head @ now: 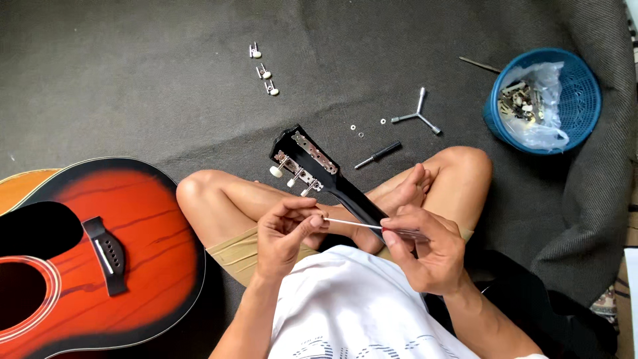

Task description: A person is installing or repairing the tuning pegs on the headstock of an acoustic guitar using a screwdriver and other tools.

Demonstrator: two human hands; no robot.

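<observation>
I sit cross-legged with a black guitar headstock (312, 159) lying back side up across my legs, a strip of white-knobbed tuners on one edge. My right hand (425, 256) grips the clear handle of a thin screwdriver (352, 224), whose shaft points left. My left hand (286, 233) pinches the tip of that shaft between thumb and fingers. Whether a small screw sits at the tip I cannot tell. Both hands hover just in front of the guitar's neck, above my lap.
An orange sunburst guitar body (100, 252) lies at the left. On the dark carpet lie three loose tuners (263, 70), small washers (362, 129), a black screwdriver (379, 154), a three-armed wrench (417, 114) and a thin rod (478, 64). A blue basket (588, 100) holds a bag of parts (531, 106).
</observation>
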